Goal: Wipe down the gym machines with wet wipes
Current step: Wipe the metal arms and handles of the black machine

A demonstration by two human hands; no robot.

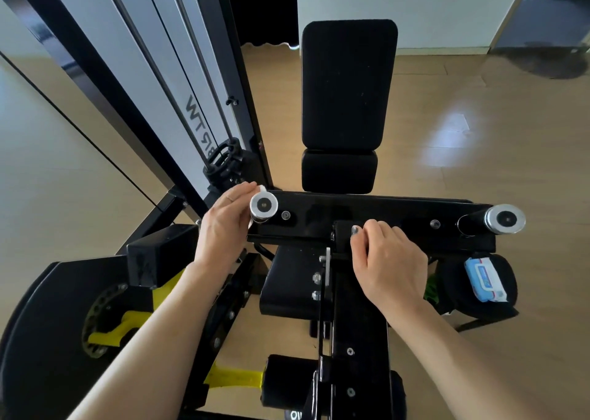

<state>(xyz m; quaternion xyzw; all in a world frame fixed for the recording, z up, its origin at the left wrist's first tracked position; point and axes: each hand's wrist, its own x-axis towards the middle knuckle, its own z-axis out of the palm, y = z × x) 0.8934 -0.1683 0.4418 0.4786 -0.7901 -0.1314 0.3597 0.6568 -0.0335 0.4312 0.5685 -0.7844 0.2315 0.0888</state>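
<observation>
A black gym machine fills the view, with a wide crossbar running left to right and a chrome-capped handle at each end. My left hand wraps a white wet wipe around the left chrome handle; only slivers of the wipe show above and below the fingers. My right hand rests on the black block at the crossbar's middle, fingers curled over its top edge. The right chrome handle stands free. A blue and white pack of wet wipes lies on a black roller pad at the right.
The black backrest and seat pad stand beyond the crossbar. The weight stack frame with cables rises at the left. A black cam disc with yellow parts sits lower left. Wooden floor surrounds the machine.
</observation>
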